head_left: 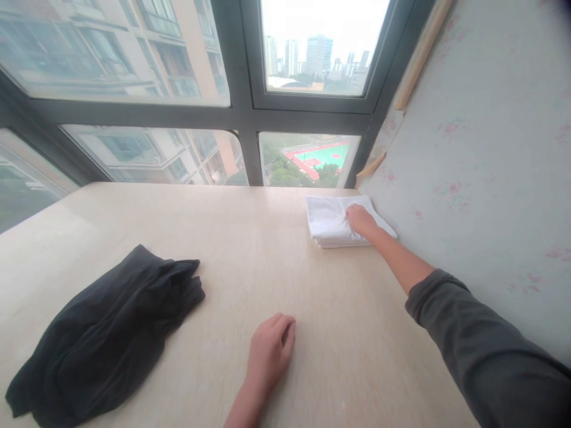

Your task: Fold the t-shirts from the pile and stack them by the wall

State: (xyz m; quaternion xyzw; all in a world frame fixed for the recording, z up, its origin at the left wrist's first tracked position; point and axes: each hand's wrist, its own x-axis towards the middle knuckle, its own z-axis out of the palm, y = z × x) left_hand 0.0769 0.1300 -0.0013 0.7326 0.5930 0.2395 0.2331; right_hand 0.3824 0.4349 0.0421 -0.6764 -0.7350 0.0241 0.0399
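Observation:
A folded white cloth [328, 221], several layers thick, lies at the far right of the light sill, close to the wall. On its top my right hand [360, 219] is closed, fingers bent into the fabric, and creases run out from the fingertips. My left hand [273, 343] rests on the sill near the middle front, fingers curled in towards the thumb with nothing in them. A crumpled black garment [107, 333] lies to the left, apart from both hands; its exact kind cannot be told.
The pale stone-like sill [241, 249] runs back to a grey window frame [245, 113]. A flower-patterned wall [482, 178] bounds the right side, with peeling paper and a bare strip [422, 53] by the window. Buildings and a sports court show outside.

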